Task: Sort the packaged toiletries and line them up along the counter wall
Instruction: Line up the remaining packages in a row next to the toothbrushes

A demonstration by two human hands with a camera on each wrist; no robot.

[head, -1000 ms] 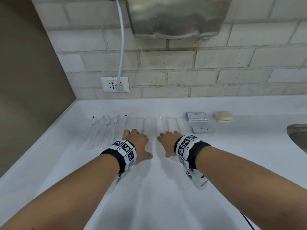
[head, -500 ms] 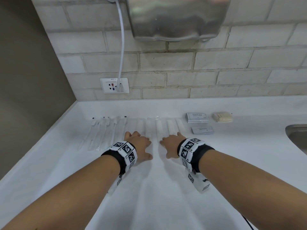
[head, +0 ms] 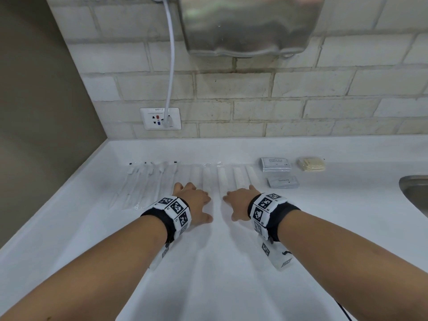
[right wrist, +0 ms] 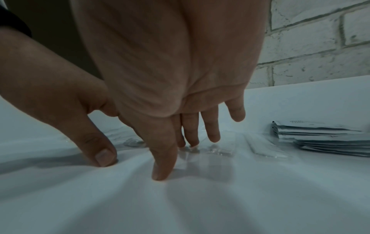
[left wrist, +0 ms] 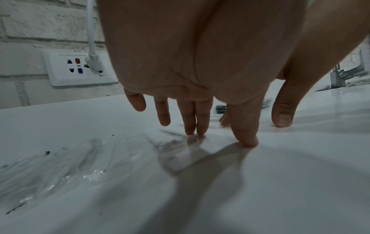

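A row of clear-wrapped toiletries runs along the white counter (head: pixel 208 262) near the wall: thin wrapped sticks with black tips (head: pixel 143 181) at the left, several white wrapped bars (head: pixel 222 179) in the middle. My left hand (head: pixel 194 200) lies flat with straight fingers (left wrist: pixel 200 126) touching the near ends of the wrappers (left wrist: pixel 170 142). My right hand (head: pixel 238 200) mirrors it, fingertips (right wrist: pixel 192 139) on the clear wrappers (right wrist: pixel 220 148). Neither hand holds anything. Right of the bars lie a stack of grey shampoo sachets (head: pixel 275 164), a stack of toothpaste sachets (head: pixel 282 181) and a yellowish packet (head: pixel 311 163).
A brick wall stands behind, with a socket (head: pixel 160 118) and a white cable (head: pixel 171 66) leading up to a steel hand dryer (head: pixel 250 24). A steel sink rim (head: pixel 414 193) is at the right edge. A brown side wall closes the left.
Both hands have drawn back slightly toward me along the counter, staying flat; more of the white bars shows beyond the fingers.
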